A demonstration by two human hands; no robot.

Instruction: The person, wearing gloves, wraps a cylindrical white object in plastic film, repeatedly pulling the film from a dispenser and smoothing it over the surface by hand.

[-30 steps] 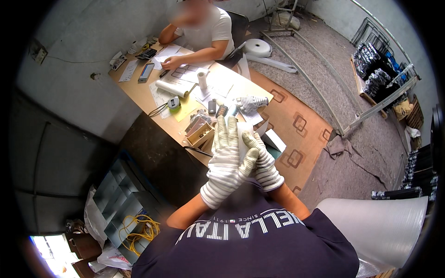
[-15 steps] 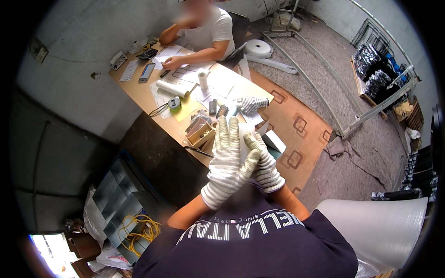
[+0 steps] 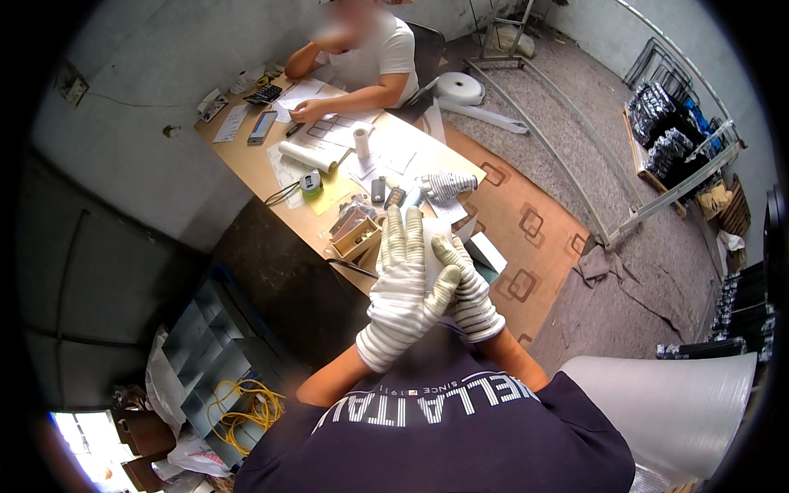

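Both my hands wear striped white gloves with pale fingertips and are close together over the near edge of a wooden table (image 3: 226, 156). My left hand (image 3: 403, 283) is open, its fingers stretched out and its thumb reaching across my right hand. Beside it, my right hand (image 3: 472, 296) shows a raised, stretched digit; its other fingers are partly hidden behind the left hand. Between and just beyond them is a whitish thing (image 3: 436, 238), mostly covered. A small open box (image 3: 355, 240) holding little parts stands left of my fingers. Another striped glove (image 3: 450, 186) lies beyond.
Key fobs (image 3: 377, 190), a tape measure (image 3: 311, 183), a white roll (image 3: 308, 156), a phone (image 3: 262, 128) and a calculator (image 3: 264, 94) lie on the table. Across it sits a person (image 3: 374, 66). A metal frame (image 3: 567, 148) stands right; a large film roll (image 3: 666, 403) is nearer.
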